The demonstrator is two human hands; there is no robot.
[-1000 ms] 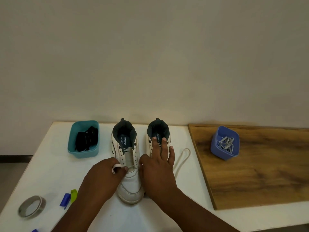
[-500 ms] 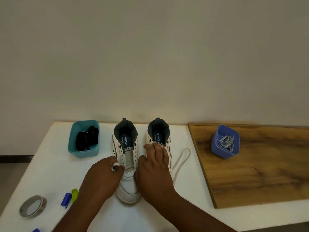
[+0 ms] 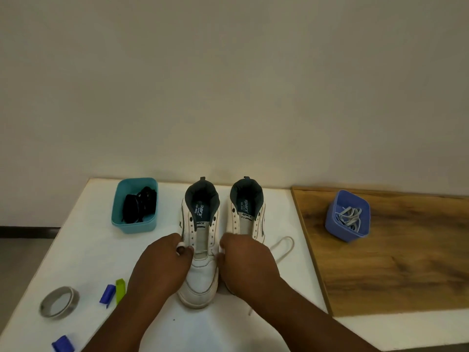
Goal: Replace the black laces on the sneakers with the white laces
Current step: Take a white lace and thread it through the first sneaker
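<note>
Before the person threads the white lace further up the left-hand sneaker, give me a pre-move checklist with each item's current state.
1. Black laces out of both sneakers, in the teal bin: ok.
2. Left hand pinches a white lace end beside the left sneaker: ok.
3. Right hand holds the other end: cannot tell, its fingers curl out of sight.
4. Upper eyelets on the left sneaker free: ok.
5. Spare white laces in the blue bin for the right sneaker: ok.
6. Loose white lace loop clear of the hands: ok.
</note>
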